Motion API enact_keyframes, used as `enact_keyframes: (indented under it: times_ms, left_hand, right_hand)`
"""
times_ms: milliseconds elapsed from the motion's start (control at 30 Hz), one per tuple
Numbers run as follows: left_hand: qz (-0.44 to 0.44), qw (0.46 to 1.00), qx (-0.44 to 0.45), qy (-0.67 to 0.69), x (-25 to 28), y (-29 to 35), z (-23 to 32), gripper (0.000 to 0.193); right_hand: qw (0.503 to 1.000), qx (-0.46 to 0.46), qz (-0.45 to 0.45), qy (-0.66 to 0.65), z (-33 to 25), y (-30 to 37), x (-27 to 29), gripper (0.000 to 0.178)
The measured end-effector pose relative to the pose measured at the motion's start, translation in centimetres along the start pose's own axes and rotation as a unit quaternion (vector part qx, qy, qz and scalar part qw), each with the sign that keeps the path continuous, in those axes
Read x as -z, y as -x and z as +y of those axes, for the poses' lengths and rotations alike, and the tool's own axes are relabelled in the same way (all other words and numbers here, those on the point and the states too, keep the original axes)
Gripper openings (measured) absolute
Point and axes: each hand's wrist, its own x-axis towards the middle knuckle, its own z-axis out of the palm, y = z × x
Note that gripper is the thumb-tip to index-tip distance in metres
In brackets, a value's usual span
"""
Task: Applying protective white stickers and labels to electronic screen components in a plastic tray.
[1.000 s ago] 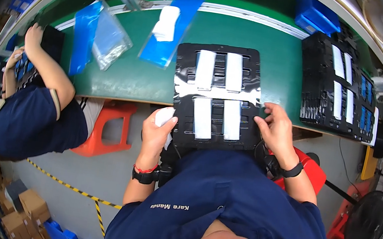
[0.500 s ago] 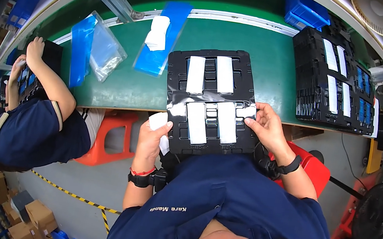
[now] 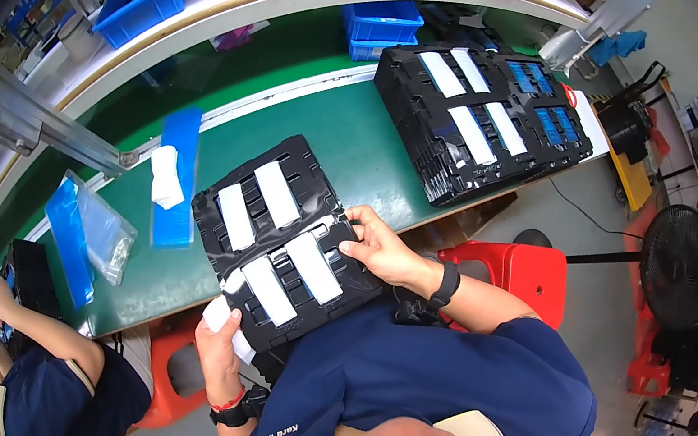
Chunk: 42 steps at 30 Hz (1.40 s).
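Note:
A black plastic tray [image 3: 269, 240] is held between my two hands, partly over the front edge of the green table. Several white strips [image 3: 278, 193] lie in its slots, in two rows. My left hand [image 3: 217, 350] grips the near left side, thumb on top; a loose white piece [image 3: 217, 313], like paper or cloth, sticks out from the same hand. Thumb and fingers of my right hand [image 3: 389, 250] pinch the right edge. The fingers under the tray are partly hidden.
To the right stands a stack of black trays [image 3: 419, 151], its top bearing white strips and blue pieces. Blue bins [image 3: 382, 22] sit behind. Blue film [image 3: 175, 222] with white pieces and clear bags [image 3: 106, 239] lie left, near a co-worker [image 3: 66, 392]. A red stool [image 3: 539, 285] stands at right.
The view has swung to the right, so the tray stack sits nearer the middle. The held tray now appears tilted and further left, still in both hands.

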Motion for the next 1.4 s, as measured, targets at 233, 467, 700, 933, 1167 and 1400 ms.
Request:
enact_keyframes:
  times_ms: [233, 467, 700, 933, 1167, 1400]
  left_hand:
    - [-0.002, 0.999, -0.033, -0.003, -0.6, 0.8, 1.3, 0.040]
    - [-0.015, 0.999, -0.050, -0.011, -2.8, 1.4, 3.4, 0.038]
    - [-0.122, 0.990, -0.071, -0.030, -7.5, 0.8, 7.2, 0.030]
    - [-0.181, 0.980, -0.057, -0.060, -14.2, -1.5, 9.1, 0.031]
    - [-0.260, 0.963, -0.038, -0.056, -22.2, -4.0, 8.1, 0.024]
    - [-0.287, 0.955, -0.024, -0.070, -28.7, -6.8, 4.9, 0.021]
  right_hand:
    - [0.999, 0.006, 0.001, -0.044, -0.3, -0.6, 0.1, 0.035]
    - [0.999, -0.002, 0.043, -0.026, -4.4, 0.1, 1.0, 0.042]
    - [0.998, 0.034, 0.043, -0.026, -10.6, 1.1, 3.7, 0.035]
    - [0.992, 0.095, 0.085, 0.007, -15.6, 2.7, 8.4, 0.035]
    - [0.975, 0.118, 0.158, 0.103, -19.1, 5.0, 15.3, 0.037]
    - [0.950, 0.107, 0.219, 0.196, -20.5, 5.5, 22.1, 0.038]
